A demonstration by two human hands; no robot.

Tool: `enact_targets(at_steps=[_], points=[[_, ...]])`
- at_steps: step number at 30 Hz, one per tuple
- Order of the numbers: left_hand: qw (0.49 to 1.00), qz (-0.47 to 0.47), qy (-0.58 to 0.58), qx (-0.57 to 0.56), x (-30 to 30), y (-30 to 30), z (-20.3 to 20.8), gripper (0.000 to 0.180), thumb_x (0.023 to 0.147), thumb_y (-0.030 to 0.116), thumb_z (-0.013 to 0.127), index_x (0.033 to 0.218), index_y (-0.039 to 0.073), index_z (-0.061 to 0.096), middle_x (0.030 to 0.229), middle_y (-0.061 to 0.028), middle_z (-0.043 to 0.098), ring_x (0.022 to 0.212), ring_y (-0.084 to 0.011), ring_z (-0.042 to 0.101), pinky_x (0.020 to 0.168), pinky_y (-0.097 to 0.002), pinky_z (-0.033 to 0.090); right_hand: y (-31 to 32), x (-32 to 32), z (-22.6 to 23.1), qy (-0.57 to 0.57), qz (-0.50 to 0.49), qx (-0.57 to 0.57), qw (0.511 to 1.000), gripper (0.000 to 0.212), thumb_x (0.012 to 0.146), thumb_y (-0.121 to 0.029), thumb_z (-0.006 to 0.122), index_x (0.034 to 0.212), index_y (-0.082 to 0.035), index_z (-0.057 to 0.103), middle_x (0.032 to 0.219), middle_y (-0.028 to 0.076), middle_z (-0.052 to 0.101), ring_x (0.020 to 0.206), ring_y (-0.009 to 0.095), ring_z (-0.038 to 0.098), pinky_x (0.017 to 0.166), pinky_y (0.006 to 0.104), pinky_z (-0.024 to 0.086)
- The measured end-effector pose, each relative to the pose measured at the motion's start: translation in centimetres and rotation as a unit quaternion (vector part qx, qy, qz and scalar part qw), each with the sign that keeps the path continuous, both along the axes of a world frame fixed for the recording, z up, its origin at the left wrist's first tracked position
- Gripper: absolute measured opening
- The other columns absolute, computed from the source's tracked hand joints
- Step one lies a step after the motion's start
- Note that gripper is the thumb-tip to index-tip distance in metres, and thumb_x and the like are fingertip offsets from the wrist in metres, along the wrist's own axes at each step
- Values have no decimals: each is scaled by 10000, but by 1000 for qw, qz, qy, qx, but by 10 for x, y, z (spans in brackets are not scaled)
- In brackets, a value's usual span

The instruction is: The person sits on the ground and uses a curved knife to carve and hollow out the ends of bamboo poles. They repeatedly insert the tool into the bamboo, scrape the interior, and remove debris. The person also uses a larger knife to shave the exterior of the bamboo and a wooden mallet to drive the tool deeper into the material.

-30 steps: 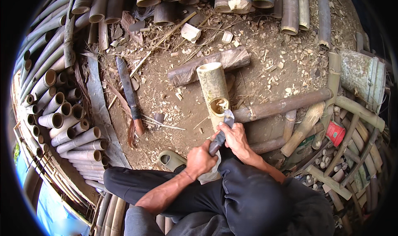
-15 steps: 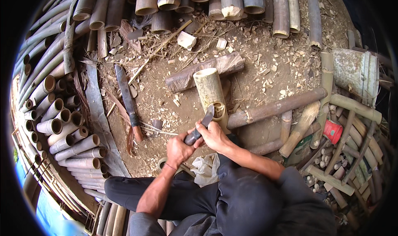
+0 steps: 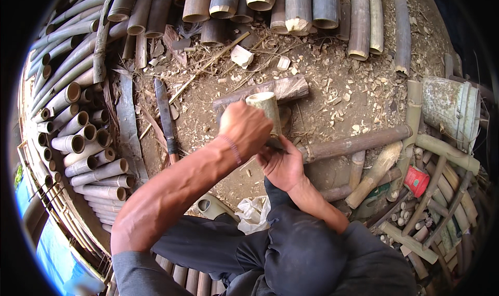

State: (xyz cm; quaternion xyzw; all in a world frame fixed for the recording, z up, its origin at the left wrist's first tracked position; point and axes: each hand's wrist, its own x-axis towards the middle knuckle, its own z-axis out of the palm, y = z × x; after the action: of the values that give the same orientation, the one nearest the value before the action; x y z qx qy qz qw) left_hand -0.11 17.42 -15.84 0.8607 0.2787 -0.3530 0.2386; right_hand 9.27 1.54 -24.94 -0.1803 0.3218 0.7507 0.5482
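My left hand (image 3: 245, 128) is closed in a fist in front of the short, pale bamboo piece (image 3: 267, 104), around the mostly hidden handle of a knife. A dark part of the knife (image 3: 276, 144) shows between the hands. My right hand (image 3: 283, 166) lies just below and to the right, palm partly up, its thumb and curled fingers against that dark part. Only the open upper end and side of the bamboo piece show; my hands cover its lower part. Behind it lies a rough wooden block (image 3: 291, 88).
A long, dark-bladed knife (image 3: 165, 114) lies on the ground at left. Stacked bamboo tubes (image 3: 106, 166) line the left side, with more along the far edge. A bamboo pole (image 3: 358, 142), a red container (image 3: 416, 181) and a whitish bucket (image 3: 449, 109) are at right.
My left hand has moved forward and up, bringing its forearm across the view. My right hand has shifted slightly right and turned palm up. The knife blade, plain before, is now mostly hidden.
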Motion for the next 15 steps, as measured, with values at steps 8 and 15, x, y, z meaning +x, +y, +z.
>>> enact_targets(at_steps=[8, 15], points=[[866, 340, -43, -363, -62, -124, 1, 793, 808, 612, 669, 1197, -69, 552, 1038, -304, 655, 979, -417, 664, 888, -473, 521, -42, 24, 40, -395, 351, 138, 838, 377, 992, -239, 568, 1310, -54, 483, 1020, 49, 541, 912, 108, 535, 826, 286, 454], [541, 640, -166, -519, -1, -129, -60, 828, 851, 731, 537, 1037, -75, 571, 770, -116, 614, 616, -154, 615, 581, -301, 517, -30, 76, 44, -736, 533, 212, 360, 317, 861, -251, 647, 1113, -64, 601, 958, 195, 673, 876, 429, 642, 754, 513, 502]])
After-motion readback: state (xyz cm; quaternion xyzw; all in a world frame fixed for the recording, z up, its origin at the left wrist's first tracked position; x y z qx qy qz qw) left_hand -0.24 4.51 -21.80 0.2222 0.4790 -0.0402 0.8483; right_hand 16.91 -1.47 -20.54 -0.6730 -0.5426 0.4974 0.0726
